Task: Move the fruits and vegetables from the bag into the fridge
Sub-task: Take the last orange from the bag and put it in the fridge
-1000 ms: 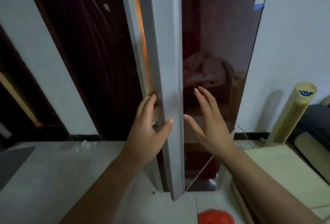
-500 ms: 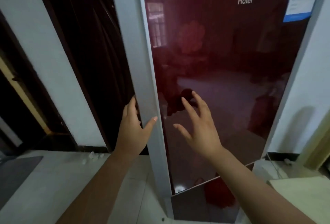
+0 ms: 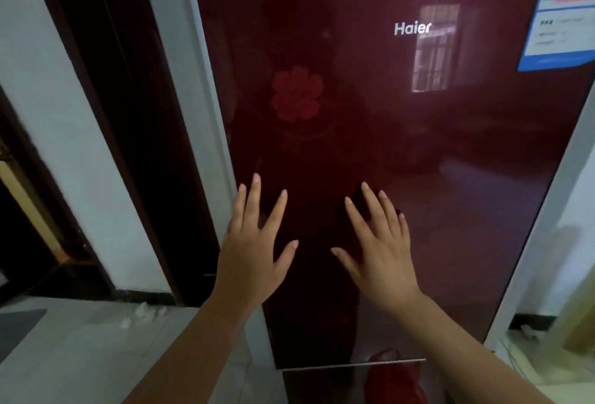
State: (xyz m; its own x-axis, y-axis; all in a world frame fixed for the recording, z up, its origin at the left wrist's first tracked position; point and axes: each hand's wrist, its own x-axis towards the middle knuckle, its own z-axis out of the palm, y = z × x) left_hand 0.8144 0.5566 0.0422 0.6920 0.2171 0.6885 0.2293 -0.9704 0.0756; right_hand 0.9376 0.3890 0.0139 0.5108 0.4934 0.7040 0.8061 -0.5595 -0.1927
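The fridge door [image 3: 370, 146] now faces us shut, so we judge the produce stowed inside; none is in view. A second ago the door stood edge-on and ajar. Our left hand [image 3: 249, 262], then on the door's edge, and our right hand [image 3: 383, 258] are both spread flat at the glass.

- Home interior; which rm can't tell.
- Household fridge [image 3: 386, 162]: glossy dark-red door w/ flower print, Haier logo [image 3: 412, 28], label sticker [image 3: 560, 17] at top R.
- White wall [image 3: 64, 146], dark wood doorway [image 3: 122, 114], pale hard floor [image 3: 80, 355].
- Door gloss reflects a barred window [image 3: 434, 49] and a dim rm.
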